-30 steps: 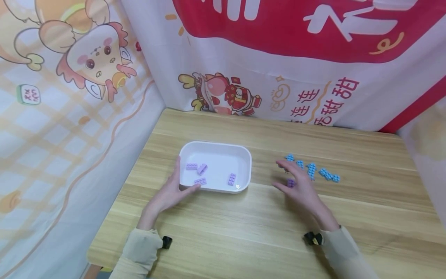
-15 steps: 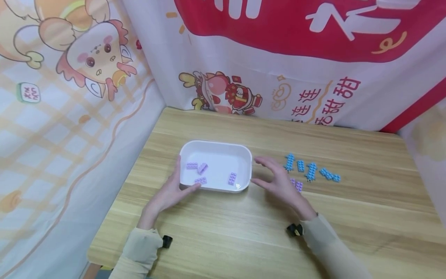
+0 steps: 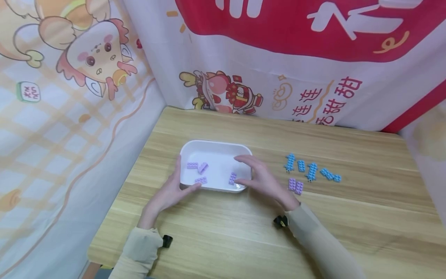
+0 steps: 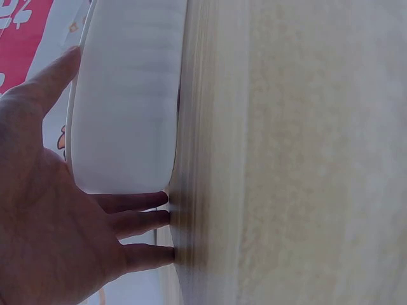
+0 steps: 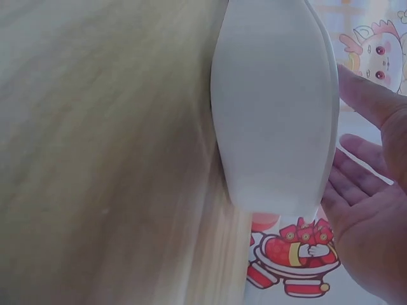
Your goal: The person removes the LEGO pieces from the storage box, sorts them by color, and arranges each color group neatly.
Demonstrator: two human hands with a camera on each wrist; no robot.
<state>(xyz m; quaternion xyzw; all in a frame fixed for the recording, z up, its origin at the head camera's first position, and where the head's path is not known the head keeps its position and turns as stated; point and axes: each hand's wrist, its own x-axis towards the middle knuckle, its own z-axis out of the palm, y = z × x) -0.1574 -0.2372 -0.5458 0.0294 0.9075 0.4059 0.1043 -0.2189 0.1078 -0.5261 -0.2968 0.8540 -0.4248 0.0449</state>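
A white plastic tray (image 3: 219, 155) stands on the wooden table with several lilac toy building bricks (image 3: 203, 167) inside. My left hand (image 3: 170, 192) rests against the tray's left end, fingers straight and spread. In the left wrist view the thumb (image 4: 60, 73) touches the rim and the other fingers extend past the tray's end. Over the tray's right end reaches my right hand (image 3: 263, 178), thumb and fingers apart with nothing between them. Its thumb tip overlaps a lilac brick (image 3: 232, 178) in the head view. From the right wrist, this hand shows beside the tray's rim (image 5: 334, 95).
Right of the tray, two lilac bricks (image 3: 295, 186) lie side by side on the table (image 3: 223, 232). Beyond them are several blue pieces (image 3: 312, 171), some with small side pegs. Printed cloth (image 3: 216, 50) hangs behind the table and along its left side.
My right hand has moved left from beside the loose bricks to over the tray's right end, uncovering the two lilac bricks on the table. My left hand has stayed at the tray.
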